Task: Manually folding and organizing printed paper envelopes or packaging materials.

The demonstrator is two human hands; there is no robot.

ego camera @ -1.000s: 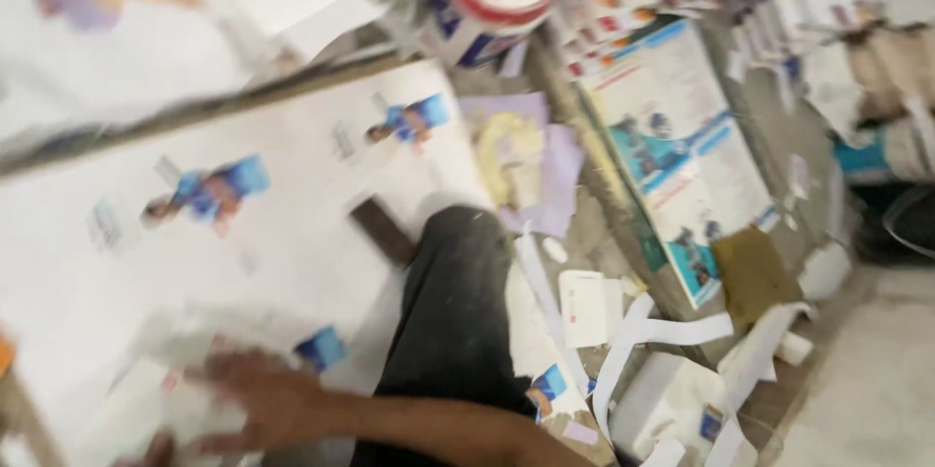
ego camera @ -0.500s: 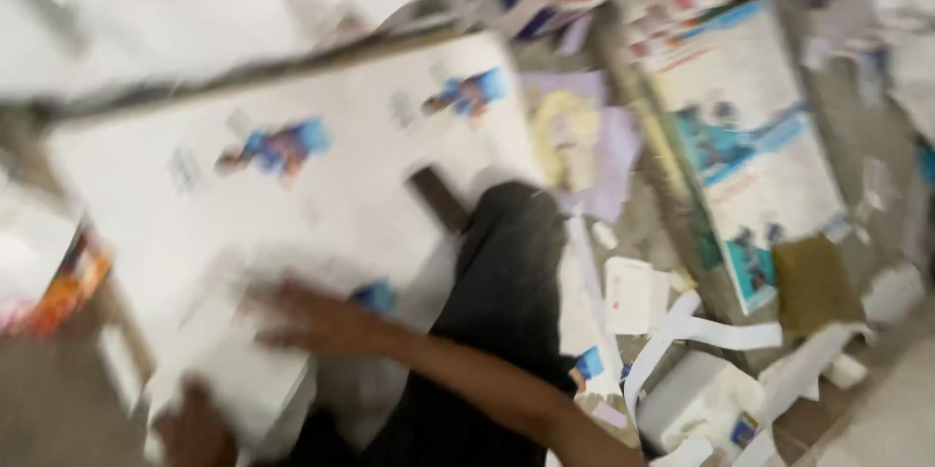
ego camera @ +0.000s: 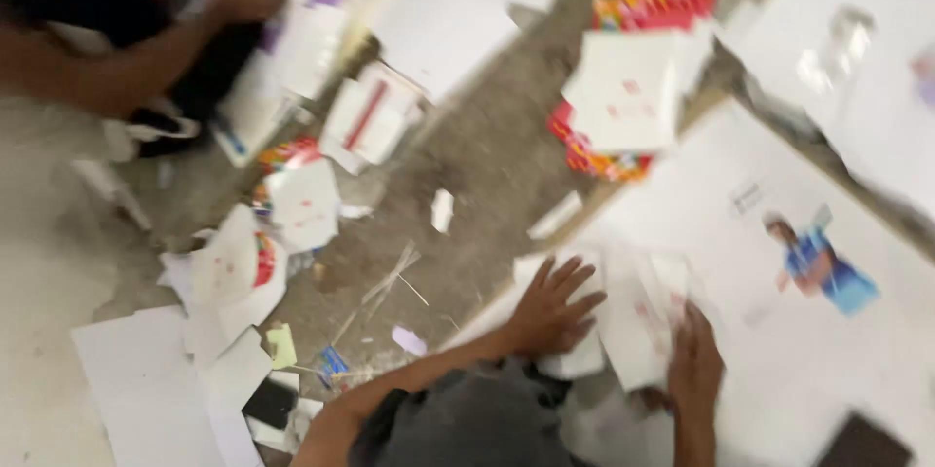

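The view is blurred. My left hand [ego camera: 551, 308] lies flat with fingers spread on a small pile of white sheets [ego camera: 623, 326] at the near edge of a large white poster [ego camera: 779, 350]. My right hand [ego camera: 693, 362] rests on the same loose sheets just to the right; blur hides its grip. My grey-trousered knee [ego camera: 477, 428] is below both hands.
The poster carries a printed figure in blue [ego camera: 818, 264]. A stack of white and red printed cards [ego camera: 633, 87] lies beyond it. Paper scraps [ego camera: 234, 272] litter the concrete floor at left. Another person's arm [ego camera: 97, 68] reaches over papers at top left. A dark block [ego camera: 862, 443] sits bottom right.
The view has swung left, off the bucket and booklets and onto the floor and the other person. My right hand has come in beside my left on the loose sheets.
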